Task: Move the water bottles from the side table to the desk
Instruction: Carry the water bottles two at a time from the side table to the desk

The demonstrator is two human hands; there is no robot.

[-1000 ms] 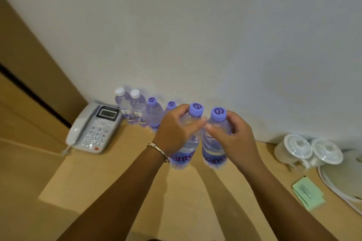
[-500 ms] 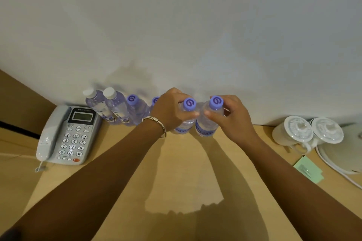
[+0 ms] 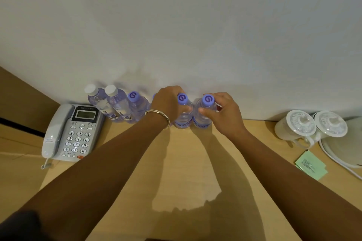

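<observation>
Head cam: both bottles stand upright on the desk (image 3: 176, 162) by the wall. Left hand (image 3: 168, 103) fingers wrap the left bottle (image 3: 184, 117), right hand (image 3: 225, 113) fingers pinch the right bottle (image 3: 203, 117). Letting go probably just means pulling straight back toward the body.

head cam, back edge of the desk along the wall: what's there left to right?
telephone → two white-capped bottles → purple-capped bottle → left hand gripping a bottle → bottle gripped by right hand → two lidded white cups → green paper
</observation>
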